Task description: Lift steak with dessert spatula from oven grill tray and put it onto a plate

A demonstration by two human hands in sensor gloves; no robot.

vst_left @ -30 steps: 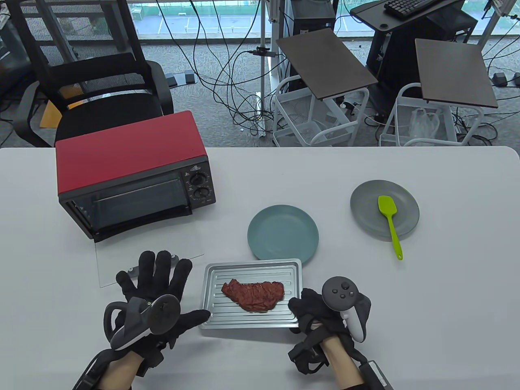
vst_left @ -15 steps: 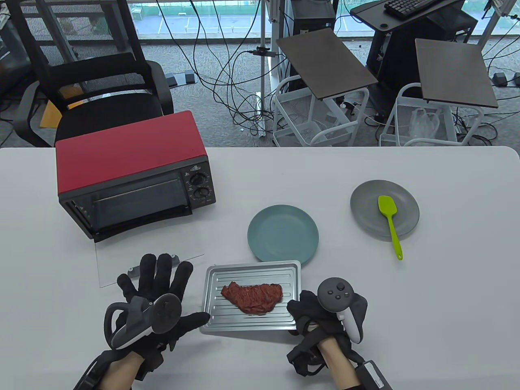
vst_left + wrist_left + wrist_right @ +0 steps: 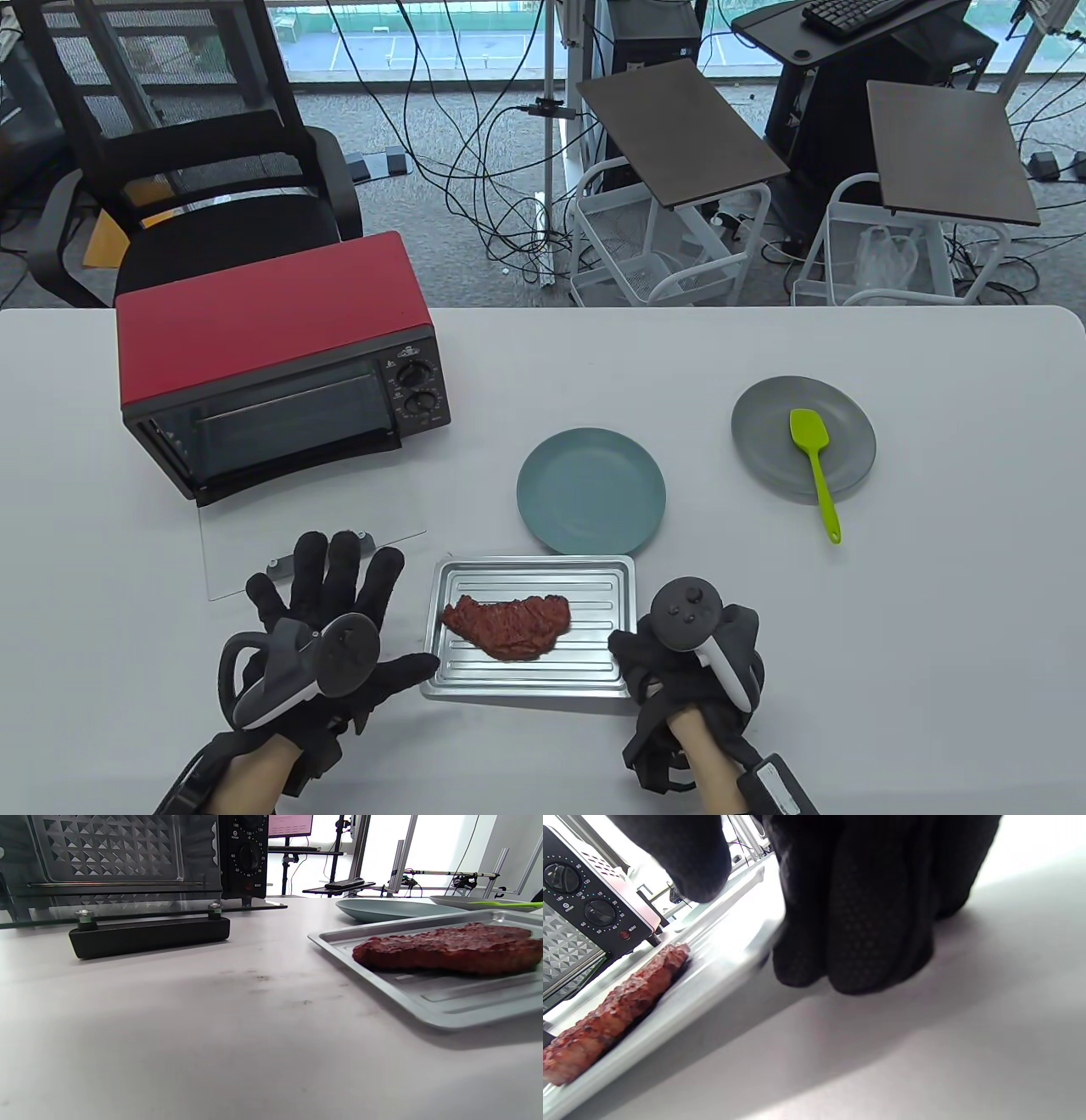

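Note:
The brown-red steak [image 3: 506, 624] lies on the silver ribbed grill tray [image 3: 594, 594] near the table's front edge, also seen close up as steak [image 3: 449, 948] on tray [image 3: 424, 1001]. My right hand [image 3: 632, 658] grips the tray's right rim, thumb over it and fingers [image 3: 865, 921] below. My left hand [image 3: 339, 594] lies flat with spread fingers left of the tray, thumb tip at its front left corner. The green dessert spatula [image 3: 814, 463] rests on a grey plate [image 3: 764, 441] at the right. An empty teal plate [image 3: 591, 490] sits just behind the tray.
A red toaster oven [image 3: 280, 365] stands at the back left, its glass door [image 3: 254, 552] folded down onto the table under my left fingers. The door's black handle [image 3: 148, 935] lies near the tray. The table's right half holds only the grey plate.
The tray has shifted slightly right and squared up, while the steak slid toward the tray's left side. My right hand moved a little right and nearer. The left hand stayed put.

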